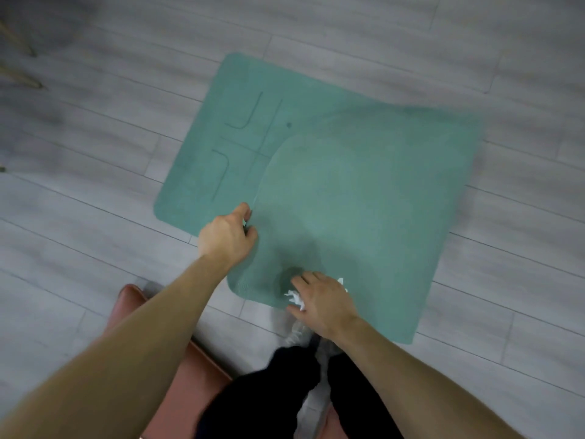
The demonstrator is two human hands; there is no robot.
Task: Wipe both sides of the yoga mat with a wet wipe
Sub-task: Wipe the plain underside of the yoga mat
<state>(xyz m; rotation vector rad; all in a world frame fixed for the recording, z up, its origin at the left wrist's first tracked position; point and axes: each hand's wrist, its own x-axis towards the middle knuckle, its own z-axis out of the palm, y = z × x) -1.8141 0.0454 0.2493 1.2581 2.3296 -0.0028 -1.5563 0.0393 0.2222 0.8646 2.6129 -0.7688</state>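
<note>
A green yoga mat (pixel 364 185) lies on the grey floor, its near part folded over so a paler underside faces up. Dark guide lines show on the uncovered left part. My left hand (pixel 226 237) pinches the left edge of the folded flap. My right hand (pixel 319 297) presses a crumpled white wet wipe (pixel 296 299) onto the flap near its front edge, fingers spread over it. A damp dark patch sits just above the wipe.
Grey wood-look floor planks (pixel 95 153) surround the mat. A reddish-brown object (pixel 202 365) lies under my left forearm. My dark trousers (pixel 285 391) and light shoes are at the bottom centre. Thin wooden legs (pixel 22 77) show at the far left.
</note>
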